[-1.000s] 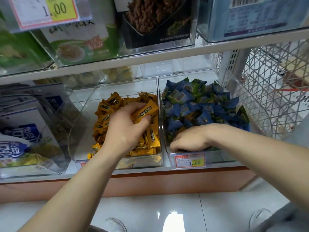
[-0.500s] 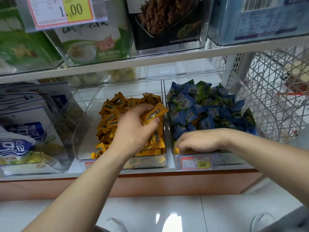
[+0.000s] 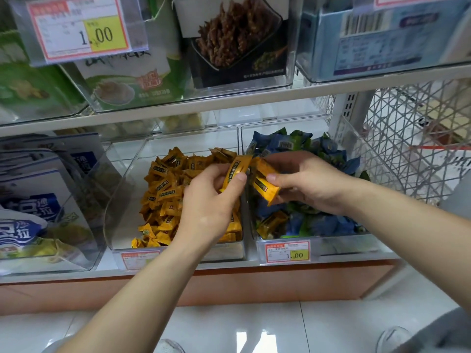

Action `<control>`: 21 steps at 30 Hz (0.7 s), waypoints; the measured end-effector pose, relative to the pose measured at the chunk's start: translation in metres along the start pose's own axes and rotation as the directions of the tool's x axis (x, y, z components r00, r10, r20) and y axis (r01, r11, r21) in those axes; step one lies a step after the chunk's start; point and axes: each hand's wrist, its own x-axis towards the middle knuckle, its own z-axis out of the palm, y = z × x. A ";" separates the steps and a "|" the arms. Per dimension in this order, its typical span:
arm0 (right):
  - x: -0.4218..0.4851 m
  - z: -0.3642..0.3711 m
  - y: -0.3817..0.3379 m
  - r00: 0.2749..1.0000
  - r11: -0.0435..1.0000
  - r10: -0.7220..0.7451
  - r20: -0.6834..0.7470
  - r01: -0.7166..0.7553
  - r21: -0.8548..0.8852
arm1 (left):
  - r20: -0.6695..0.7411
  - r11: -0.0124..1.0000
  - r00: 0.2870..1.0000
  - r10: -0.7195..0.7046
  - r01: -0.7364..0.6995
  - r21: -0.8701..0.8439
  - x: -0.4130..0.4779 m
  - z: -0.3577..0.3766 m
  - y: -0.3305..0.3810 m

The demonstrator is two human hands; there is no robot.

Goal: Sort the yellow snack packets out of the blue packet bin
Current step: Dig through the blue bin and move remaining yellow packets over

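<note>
Currently left hand (image 3: 206,200) pinches glossy yellow packet (image 3: 235,170); right hand (image 3: 305,182) pinches second oblong packet (image 3: 263,189).

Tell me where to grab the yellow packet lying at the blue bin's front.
Probably pinch the yellow packet across its narrow middle from above: it lies slanted in the front left corner of the blue bin, whose clear walls block low approaches.

The clear hard-plastic bins (image 3: 122,200) at centre and three o'clock are smooth and glossy. The small yellow snack packets (image 3: 165,189) and the blue snack packets (image 3: 328,225) are shiny, crinkled plastic film. At two o'clock a white wire basket (image 3: 407,149) looks like coated metal. The paper price tag (image 3: 287,251) at five o'clock is matt; the white floor tiles (image 3: 331,327) at six o'clock gleam.
</note>
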 end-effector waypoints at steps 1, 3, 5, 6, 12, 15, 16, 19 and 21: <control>0.000 0.003 0.000 1.000 1.000 -0.008 -0.002 0.008 0.022 | 0.007 0.999 1.000 -0.009 0.009 -0.031 -0.001 0.003 0.001; 0.001 0.008 0.000 0.999 0.996 -0.024 -0.028 0.026 0.087 | 0.010 0.993 1.000 -0.024 0.025 -0.111 -0.003 0.007 0.003; 0.002 0.013 -0.001 0.996 0.974 -0.040 -0.074 0.055 0.219 | 0.004 0.980 0.999 -0.053 0.053 -0.194 -0.004 0.011 0.007; 0.002 0.016 -0.001 0.994 0.959 -0.047 -0.102 0.073 0.273 | 0.006 0.969 0.997 -0.073 0.073 -0.234 -0.005 0.013 0.009; 0.004 0.036 -0.001 0.941 0.980 -0.120 -0.316 0.163 0.114 | 0.046 0.876 0.975 -0.217 0.216 -0.432 -0.005 0.022 0.020; 0.004 0.043 0.000 0.917 0.983 -0.184 -0.353 0.178 -0.049 | 0.015 0.887 0.972 -0.233 0.219 -0.407 -0.002 0.022 0.022; 0.005 0.044 -0.001 0.910 0.978 -0.208 -0.360 0.183 -0.101 | 0.003 0.900 0.978 -0.210 0.194 -0.391 -0.002 0.021 0.022; 0.008 0.046 -0.003 0.924 0.956 -0.262 -0.279 0.209 -0.207 | -0.049 0.940 0.987 -0.153 0.130 -0.314 0.003 0.011 0.020; 0.010 0.042 -0.007 0.963 0.960 -0.233 -0.135 0.206 -0.187 | -0.109 0.971 0.987 -0.117 0.090 -0.222 0.011 -0.001 0.015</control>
